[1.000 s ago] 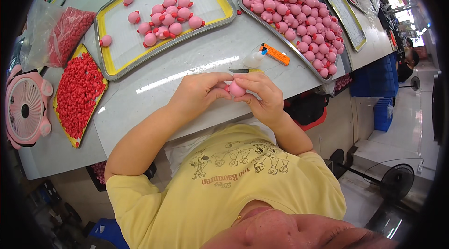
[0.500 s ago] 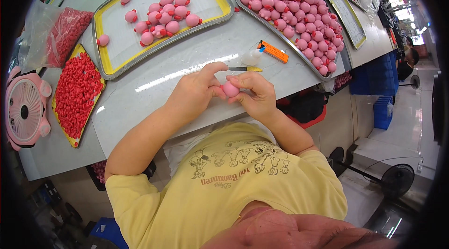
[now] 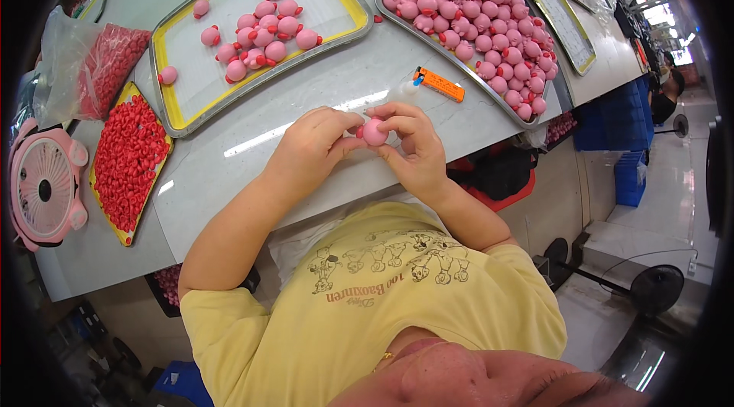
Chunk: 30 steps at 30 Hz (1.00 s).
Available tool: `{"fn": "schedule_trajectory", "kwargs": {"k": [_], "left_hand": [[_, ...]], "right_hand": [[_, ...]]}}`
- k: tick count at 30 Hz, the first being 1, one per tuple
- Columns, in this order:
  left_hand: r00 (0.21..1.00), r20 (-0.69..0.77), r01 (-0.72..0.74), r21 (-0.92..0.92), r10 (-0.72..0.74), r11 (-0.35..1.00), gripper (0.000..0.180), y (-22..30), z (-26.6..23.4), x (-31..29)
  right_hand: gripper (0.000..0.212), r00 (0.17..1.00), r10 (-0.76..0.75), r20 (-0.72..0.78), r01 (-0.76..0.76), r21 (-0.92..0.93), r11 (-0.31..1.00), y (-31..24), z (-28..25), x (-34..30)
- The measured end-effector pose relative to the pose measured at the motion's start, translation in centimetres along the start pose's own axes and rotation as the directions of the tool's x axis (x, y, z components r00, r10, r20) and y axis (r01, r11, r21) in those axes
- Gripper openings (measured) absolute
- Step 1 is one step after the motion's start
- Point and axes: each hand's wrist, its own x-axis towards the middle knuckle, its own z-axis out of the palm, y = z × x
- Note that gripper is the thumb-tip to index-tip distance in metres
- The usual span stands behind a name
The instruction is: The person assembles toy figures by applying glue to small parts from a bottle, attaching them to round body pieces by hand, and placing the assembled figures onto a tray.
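Observation:
Over the table's near edge, my right hand grips a small pink ball figure between thumb and fingers. A little red piece shows on the ball's left side. My left hand is closed, its thumb and fingertips pinching at that red piece. Just beyond my hands stands a small translucent bottle with a blue tip, partly hidden by my right fingers. Beside it lies an orange box.
A yellow-rimmed metal tray at the back left holds several pink balls with red parts. Another tray at right is heaped with them. Red pieces fill a yellow tray at left, near a bag of red pieces and pink fan.
My left fingers have come down from a raised, spread pose to pinch at the ball's red side. The ball has turned and risen slightly. My right hand now covers the yellow-tipped tool behind it.

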Motion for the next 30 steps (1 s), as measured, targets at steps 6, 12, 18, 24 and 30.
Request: {"fn": "schedule_trajectory", "kwargs": {"k": [6, 12, 18, 24, 30], "left_hand": [[0.997, -0.001, 0.074, -0.053, -0.074, 0.996, 0.021, 0.8, 0.1, 0.2], [0.984, 0.038, 0.175, -0.135, -0.172, 0.975, 0.021, 0.8, -0.3, 0.0], [0.736, 0.324, 0.592, -0.733, -0.595, 0.334, 0.019, 1.0, -1.5, 0.2], [0.703, 0.168, 0.296, -0.953, -0.691, 0.070, 0.026, 0.7, -3.5, 3.7], [0.931, -0.156, 0.256, -0.369, -0.331, 0.893, 0.017, 4.1, -5.6, 2.9]], "right_hand": [[0.037, 1.000, -0.002, 0.000, 0.002, 0.006, 1.000, -0.1, -0.4, 0.0], [0.037, 1.000, -0.004, 0.008, 0.004, 0.004, 1.000, -0.3, -0.4, -0.1], [0.034, 0.993, 0.065, -0.098, -0.043, 0.210, 0.977, -2.7, 0.4, 0.5], [0.025, 0.990, 0.083, -0.113, -0.056, 0.227, 0.972, -5.2, 0.1, -1.0], [0.016, 0.988, 0.082, -0.132, -0.069, 0.099, 0.993, -9.1, 0.7, -1.5]]}}
